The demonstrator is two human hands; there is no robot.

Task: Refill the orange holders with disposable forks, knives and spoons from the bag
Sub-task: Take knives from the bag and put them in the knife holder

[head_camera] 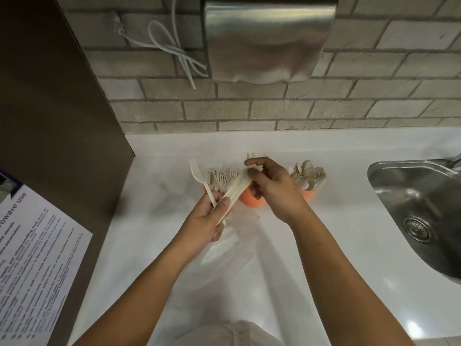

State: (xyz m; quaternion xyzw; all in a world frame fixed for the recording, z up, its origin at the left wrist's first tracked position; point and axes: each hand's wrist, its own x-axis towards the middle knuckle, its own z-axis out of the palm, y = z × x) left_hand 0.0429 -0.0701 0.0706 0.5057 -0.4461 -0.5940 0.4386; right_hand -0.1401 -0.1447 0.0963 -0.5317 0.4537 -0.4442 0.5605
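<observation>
Three orange holders stand in a row on the white counter. The left holder [205, 189] is packed with forks [224, 176], the middle holder [250, 199] is mostly behind my hands, and the right holder [309, 194] is full of spoons [308, 174]. My left hand [208, 221] grips a bundle of white cutlery [235, 191] by the handles, with one fork [199, 177] sticking up apart from the rest. My right hand [273, 189] pinches the top ends of that bundle above the middle holder. A clear plastic bag [232, 260] lies on the counter below my hands.
A steel sink [421, 211] is set into the counter at the right. A steel dispenser [268, 38] hangs on the brick wall above, beside a looped white cable [172, 48]. A dark cabinet side with a printed notice [32, 258] stands at the left.
</observation>
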